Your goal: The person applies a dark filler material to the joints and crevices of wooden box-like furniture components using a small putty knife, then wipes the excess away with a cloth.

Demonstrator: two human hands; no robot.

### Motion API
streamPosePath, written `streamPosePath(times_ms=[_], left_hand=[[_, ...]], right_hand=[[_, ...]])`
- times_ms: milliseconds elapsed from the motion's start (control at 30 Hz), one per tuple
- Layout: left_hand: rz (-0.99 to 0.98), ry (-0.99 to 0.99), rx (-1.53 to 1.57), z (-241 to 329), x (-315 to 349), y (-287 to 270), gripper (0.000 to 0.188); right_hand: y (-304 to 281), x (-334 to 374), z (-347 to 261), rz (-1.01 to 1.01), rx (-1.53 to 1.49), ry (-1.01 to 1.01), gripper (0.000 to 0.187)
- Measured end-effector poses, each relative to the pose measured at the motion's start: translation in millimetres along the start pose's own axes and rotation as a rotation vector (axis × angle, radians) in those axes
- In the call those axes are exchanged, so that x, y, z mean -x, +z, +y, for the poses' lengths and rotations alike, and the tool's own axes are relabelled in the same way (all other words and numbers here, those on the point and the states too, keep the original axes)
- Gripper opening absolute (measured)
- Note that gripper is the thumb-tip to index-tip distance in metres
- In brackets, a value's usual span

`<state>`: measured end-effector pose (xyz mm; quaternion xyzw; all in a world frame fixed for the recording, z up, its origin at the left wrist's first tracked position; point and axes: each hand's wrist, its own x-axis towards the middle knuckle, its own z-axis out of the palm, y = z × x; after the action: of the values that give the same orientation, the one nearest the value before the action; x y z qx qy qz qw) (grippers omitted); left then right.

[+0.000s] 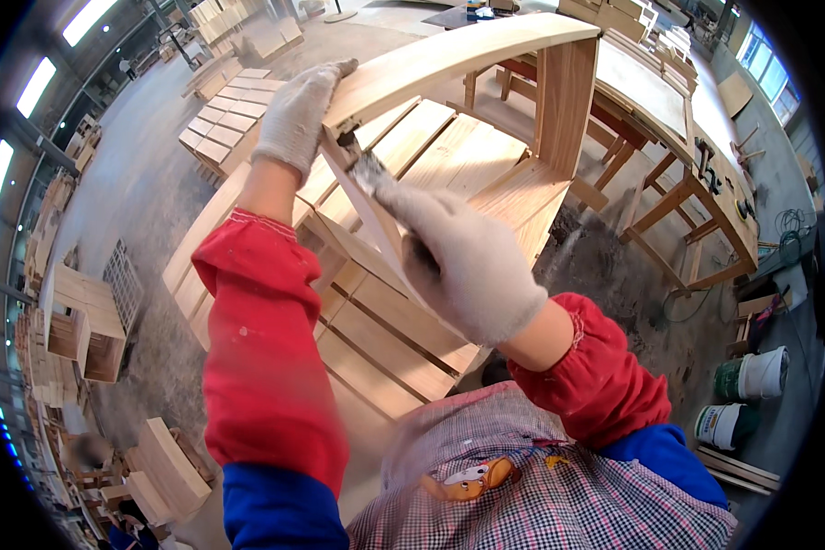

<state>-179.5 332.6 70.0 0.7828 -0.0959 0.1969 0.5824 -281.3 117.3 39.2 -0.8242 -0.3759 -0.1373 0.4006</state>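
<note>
My left hand [295, 115], in a white knit glove, is wrapped over the near-left corner of an open pale wooden frame [458, 57]. The frame rests tilted on a slatted wooden top [385, 371]. Gloved as well, my right hand [467, 257] closes around what looks like a putty knife [368, 172]; its handle is hidden in the fist. The grey, smeared blade reaches up to the frame's corner, just below my left hand. A dark patch shows on the wood there.
To the right stands a long workbench [674, 147] with tools on it. White buckets [763, 374] sit on the floor at the lower right. A slatted wooden piece [231, 119] lies beyond my left hand, and a wooden cabinet [87, 321] stands at far left.
</note>
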Motion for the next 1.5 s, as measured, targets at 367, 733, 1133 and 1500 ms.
streamPosePath(times_ms=[367, 733, 1133, 1500], left_hand=[[0.093, -0.184, 0.102, -5, -11, -7, 0.036], [0.117, -0.236, 0.25, -28, -31, -36, 0.037], [0.132, -0.231, 0.224, -38, -35, -47, 0.037], [0.126, -0.215, 0.206, -31, -30, -38, 0.039]], right_hand=[[98, 174, 81, -0.256, -0.033, 0.353, 0.042], [135, 180, 104, -0.046, -0.148, 0.327, 0.041], [131, 183, 100, -0.074, -0.211, 0.352, 0.039], [111, 172, 94, -0.117, -0.035, 0.354, 0.034]])
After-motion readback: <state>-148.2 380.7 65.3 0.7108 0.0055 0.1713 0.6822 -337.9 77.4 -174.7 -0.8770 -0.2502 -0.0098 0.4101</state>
